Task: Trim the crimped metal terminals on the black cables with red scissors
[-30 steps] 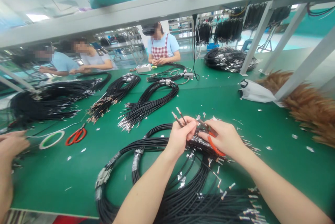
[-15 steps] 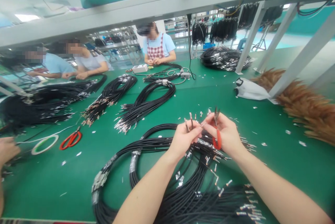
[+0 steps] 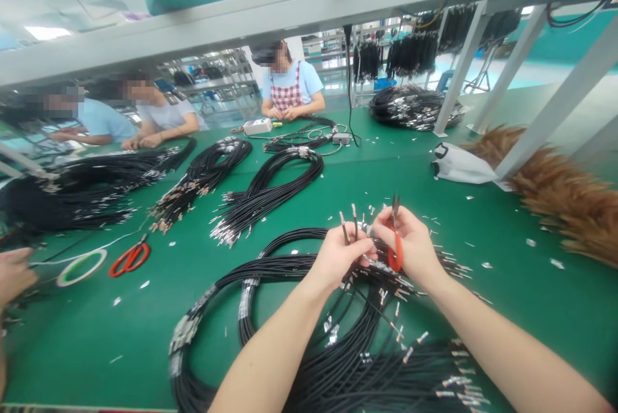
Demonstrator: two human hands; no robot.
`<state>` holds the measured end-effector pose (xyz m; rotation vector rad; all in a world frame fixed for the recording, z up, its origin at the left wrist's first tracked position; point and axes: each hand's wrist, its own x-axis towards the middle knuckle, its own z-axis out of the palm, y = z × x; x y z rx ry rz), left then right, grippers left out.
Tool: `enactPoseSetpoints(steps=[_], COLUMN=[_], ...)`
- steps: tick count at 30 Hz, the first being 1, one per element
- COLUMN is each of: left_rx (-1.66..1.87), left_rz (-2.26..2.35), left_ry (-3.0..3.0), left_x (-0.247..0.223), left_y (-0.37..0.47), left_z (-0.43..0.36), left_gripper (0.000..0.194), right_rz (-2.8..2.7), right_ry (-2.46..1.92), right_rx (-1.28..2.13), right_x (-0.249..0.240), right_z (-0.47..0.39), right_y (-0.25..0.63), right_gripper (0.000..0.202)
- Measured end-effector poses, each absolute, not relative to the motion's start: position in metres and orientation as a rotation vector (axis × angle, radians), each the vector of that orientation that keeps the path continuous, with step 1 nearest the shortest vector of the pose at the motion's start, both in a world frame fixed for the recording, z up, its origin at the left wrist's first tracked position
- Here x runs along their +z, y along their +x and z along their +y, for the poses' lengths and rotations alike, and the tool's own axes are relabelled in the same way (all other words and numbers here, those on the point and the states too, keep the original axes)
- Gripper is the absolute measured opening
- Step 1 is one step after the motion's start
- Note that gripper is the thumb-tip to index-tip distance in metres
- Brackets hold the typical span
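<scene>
Black cable ends (image 3: 356, 226) stick up from my left hand (image 3: 340, 253), whose fingers are closed round them. Their tips look pale or coppery. Close by on the right, my right hand (image 3: 410, 239) holds red-handled scissors (image 3: 396, 252), blades pointing up. The thumb and fingertips of that hand are near the left fingertips; whether they pinch anything else I cannot make out. Under both hands lies a large coiled bundle of black cables (image 3: 275, 265), wrapped with silvery tape at places, its many loose ends fanning out to the right and toward me.
More cable bundles (image 3: 275, 188) lie across the green table (image 3: 386, 168). A second pair of red scissors (image 3: 129, 260) and a tape roll (image 3: 83, 267) are at left, near another person's hand (image 3: 17, 271). A brown feather duster (image 3: 570, 201) lies right. Co-workers sit opposite; a metal shelf (image 3: 309, 11) spans above.
My hands have drawn slightly apart at the fingertips. The scissors have shifted a little left in my right hand, while the cable ends in my left stand slightly more upright.
</scene>
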<state>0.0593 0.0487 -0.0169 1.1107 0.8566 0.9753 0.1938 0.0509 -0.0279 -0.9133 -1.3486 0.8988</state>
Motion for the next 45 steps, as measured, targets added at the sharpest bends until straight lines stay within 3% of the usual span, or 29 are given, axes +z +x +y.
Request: enactPoseSetpoints(steps=[9, 15, 21, 30, 37, 45], left_rx=[1.066, 0.973, 1.259, 1.352, 1.296, 1.275], left_rz=[0.91, 0.79, 0.832, 0.897, 0.879, 0.936], left_ry=[1.079, 1.146, 1.245, 1.156, 1.088, 1.18], left_x=[-0.023, -0.013, -0.013, -0.014, -0.012, -0.017], left_y=[0.062, 0.051, 0.047, 0.05, 0.054, 0.053], left_z=[0.052, 0.047, 0.05, 0.052, 0.047, 0.05], left_gripper=[0.026, 0.022, 0.009, 0.024, 0.015, 0.018], right_rz=[-1.475, -1.29, -1.29, -1.381, -1.441, -1.354], right_ry=[-0.935, -0.93, -0.78, -0.882, -0.889, -0.973], right_rx=[0.692, 0.956, 1.387, 1.259, 1.242, 1.165], right_x=[-0.028, -0.036, -0.049, -0.052, -0.051, -0.048], right_z=[0.043, 0.059, 0.055, 0.048, 0.046, 0.049], right_y=[0.19, 0.197, 0.186, 0.181, 0.18, 0.182], right_gripper=[0.015, 0.024, 0.035, 0.03, 0.028, 0.037])
